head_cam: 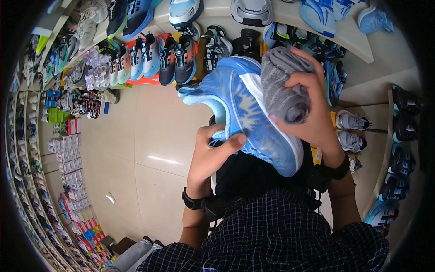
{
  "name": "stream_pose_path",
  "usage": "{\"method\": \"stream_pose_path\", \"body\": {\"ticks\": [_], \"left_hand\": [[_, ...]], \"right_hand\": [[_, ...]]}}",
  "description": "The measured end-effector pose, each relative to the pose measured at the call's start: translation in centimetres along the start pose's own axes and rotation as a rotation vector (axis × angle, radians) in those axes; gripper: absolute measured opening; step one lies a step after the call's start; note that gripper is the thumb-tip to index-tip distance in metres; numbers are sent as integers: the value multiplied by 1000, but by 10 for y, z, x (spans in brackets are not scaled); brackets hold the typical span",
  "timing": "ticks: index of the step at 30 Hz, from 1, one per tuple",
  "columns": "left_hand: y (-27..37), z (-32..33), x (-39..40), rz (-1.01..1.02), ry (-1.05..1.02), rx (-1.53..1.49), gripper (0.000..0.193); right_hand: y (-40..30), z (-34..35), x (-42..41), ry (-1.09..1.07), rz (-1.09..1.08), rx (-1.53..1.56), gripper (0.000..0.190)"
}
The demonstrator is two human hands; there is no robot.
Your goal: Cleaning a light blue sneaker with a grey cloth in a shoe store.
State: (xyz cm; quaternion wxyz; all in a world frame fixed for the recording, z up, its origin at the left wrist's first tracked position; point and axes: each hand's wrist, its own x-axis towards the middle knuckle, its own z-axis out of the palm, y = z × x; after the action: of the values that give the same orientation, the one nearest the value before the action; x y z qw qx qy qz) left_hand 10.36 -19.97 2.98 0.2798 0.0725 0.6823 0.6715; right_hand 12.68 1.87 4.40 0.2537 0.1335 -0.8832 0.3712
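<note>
A blue running shoe (253, 112) with a white midsole is tilted on its side before my chest, its toe pointing down to the right. My left hand (215, 153) grips it at the collar and laces, the thumb lying on the upper. In my right hand (312, 98) is a folded grey cloth (287, 81), pressed against the shoe's white midsole. The cloth covers part of the sole edge. Fingers of my left hand are partly hidden behind the shoe.
Shelves (353, 44) of sneakers curve round the front. Pairs of shoes with dial closures (176, 61) stand below, on boxes. More shoes line the right rack (404, 163). Stacked boxes (71, 166) edge the tiled floor (153, 136) at left. A person's legs (136, 255) show at lower left.
</note>
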Motion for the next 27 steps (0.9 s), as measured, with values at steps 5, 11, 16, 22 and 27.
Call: {"method": "stream_pose_path", "body": {"ticks": [5, 11, 16, 22, 27], "left_hand": [[1, 0, -2, 28, -49, -35, 22], [0, -1, 1, 45, -8, -88, 23], [6, -11, 9, 120, 109, -119, 24], [26, -6, 19, 208, 206, 42, 24], [32, 9, 28, 154, 291, -136, 22]], "right_hand": [[-3, -6, 13, 95, -13, 178, 34], [-11, -12, 10, -170, -149, 211, 34], [-11, -13, -2, -320, -179, 295, 25], [-4, -31, -27, -374, 26, 242, 21], [12, -42, -79, -287, 303, -232, 48]]}}
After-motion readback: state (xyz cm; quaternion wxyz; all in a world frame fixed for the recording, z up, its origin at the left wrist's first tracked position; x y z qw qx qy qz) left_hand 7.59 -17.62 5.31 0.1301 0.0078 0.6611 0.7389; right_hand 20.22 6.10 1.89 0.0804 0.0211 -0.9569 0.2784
